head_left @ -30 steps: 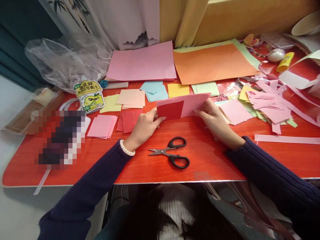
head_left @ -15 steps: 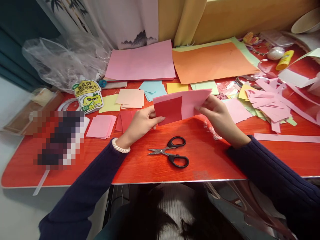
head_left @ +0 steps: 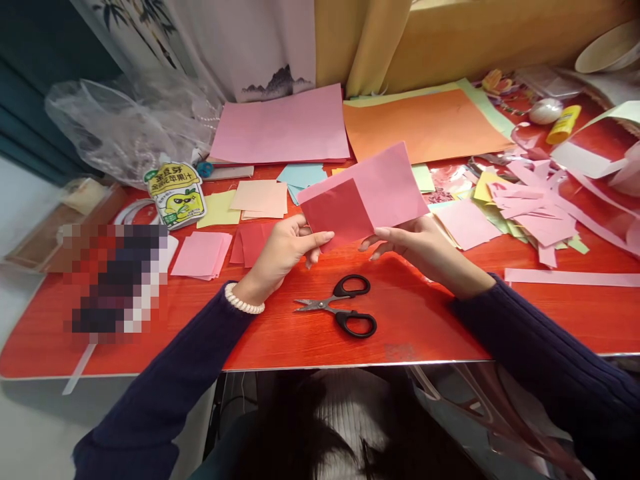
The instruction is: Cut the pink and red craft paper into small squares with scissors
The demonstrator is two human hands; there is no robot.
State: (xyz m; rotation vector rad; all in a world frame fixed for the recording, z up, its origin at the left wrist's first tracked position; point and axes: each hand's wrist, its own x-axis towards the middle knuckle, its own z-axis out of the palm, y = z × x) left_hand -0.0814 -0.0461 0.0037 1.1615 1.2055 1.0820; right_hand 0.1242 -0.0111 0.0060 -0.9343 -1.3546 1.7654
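My left hand [head_left: 287, 250] pinches the lower left corner of a sheet of pink paper [head_left: 387, 190] with a red paper square [head_left: 339, 215] lying on its left part. The sheet is raised above the table and tilted, its right side higher. My right hand [head_left: 417, 248] is at the sheet's lower edge, its thumb by the red square's lower right corner and its fingers curled below. Some fingertips of both hands are hidden behind the paper. Below them on the table lie black-handled scissors [head_left: 336, 305], blades parted and pointing left.
Stacks of pink squares [head_left: 201, 255], peach squares [head_left: 259, 198] and blue squares [head_left: 301, 179] lie beyond my hands. Large pink sheets [head_left: 283, 127] and an orange sheet [head_left: 415, 127] are at the back. Pink scraps [head_left: 537, 207] and a yellow glue stick [head_left: 564, 125] are right. A juice pouch [head_left: 176, 195] stands left.
The pink paper with the red square has turned, its face more toward me and its right side raised. My right hand has shifted from the sheet's right end to its lower edge.
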